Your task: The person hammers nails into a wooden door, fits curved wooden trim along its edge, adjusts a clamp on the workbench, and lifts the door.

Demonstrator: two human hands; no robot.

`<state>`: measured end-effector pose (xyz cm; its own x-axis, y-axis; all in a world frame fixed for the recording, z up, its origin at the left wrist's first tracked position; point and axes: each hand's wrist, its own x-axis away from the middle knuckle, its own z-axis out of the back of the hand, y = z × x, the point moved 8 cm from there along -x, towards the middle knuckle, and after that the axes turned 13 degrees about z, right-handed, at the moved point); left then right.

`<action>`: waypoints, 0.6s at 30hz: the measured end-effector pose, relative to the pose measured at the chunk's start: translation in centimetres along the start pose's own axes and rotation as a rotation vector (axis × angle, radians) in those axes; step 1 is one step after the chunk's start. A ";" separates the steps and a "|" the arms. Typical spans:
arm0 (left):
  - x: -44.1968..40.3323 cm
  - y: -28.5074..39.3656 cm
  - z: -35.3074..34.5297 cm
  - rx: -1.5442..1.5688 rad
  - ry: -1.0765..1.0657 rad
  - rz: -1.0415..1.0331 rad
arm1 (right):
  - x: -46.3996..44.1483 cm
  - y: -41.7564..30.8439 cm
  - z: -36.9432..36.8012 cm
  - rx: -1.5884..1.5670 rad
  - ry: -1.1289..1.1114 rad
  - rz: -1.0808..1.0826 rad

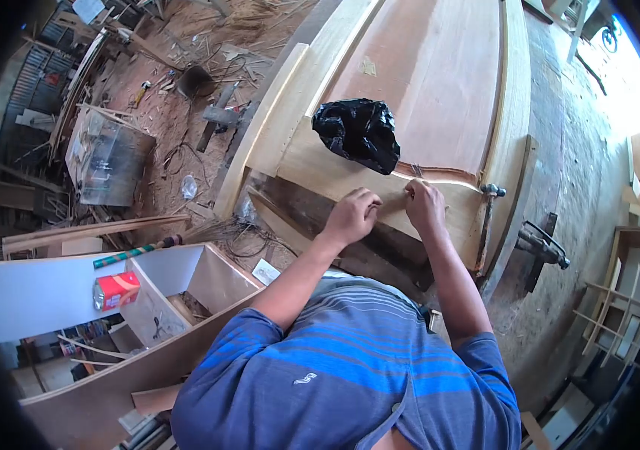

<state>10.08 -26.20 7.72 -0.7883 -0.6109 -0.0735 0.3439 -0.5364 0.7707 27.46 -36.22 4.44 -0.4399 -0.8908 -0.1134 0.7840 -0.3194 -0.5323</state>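
A wooden door panel [440, 82] with a curved moulding lies on the bench in front of me. On its near end sits a crumpled black plastic bag [359, 133]. My left hand [353, 214] is curled just below the bag, near the panel's edge, its fingers closed; what they hold, if anything, is hidden. Beside it, my right hand [425, 204] has its fingertips pinched together below the curved moulding, close to some small thin nails [416, 171]. A hammer [489, 210] lies along the panel's right side, its head near the moulding's end.
At the left stands an open wooden box frame [151, 300] with a red can [116, 291] and a green striped rod [136, 253] on it. A metal clamp [541, 244] juts from the bench's right. Shavings and scraps cover the floor.
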 end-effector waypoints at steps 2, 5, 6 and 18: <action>0.0 0.0 -1.4 -0.018 0.006 0.011 | -0.5 0.9 -0.8 0.010 0.016 0.040; -1.2 0.2 -3.2 -0.027 0.068 0.009 | -0.6 1.2 -0.8 0.046 -0.041 -0.002; -1.9 -0.1 -3.3 -0.032 0.102 0.010 | -0.8 1.0 -0.9 0.046 -0.037 -0.006; -11.8 -3.5 -7.0 -0.476 -0.117 0.438 | -0.9 -2.0 7.9 -0.495 0.325 -0.023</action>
<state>21.73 -21.19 1.49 -0.5649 -0.7783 0.2740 0.8128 -0.4677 0.3472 29.70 -37.32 12.23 -0.6274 -0.7158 -0.3066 0.5091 -0.0791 -0.8570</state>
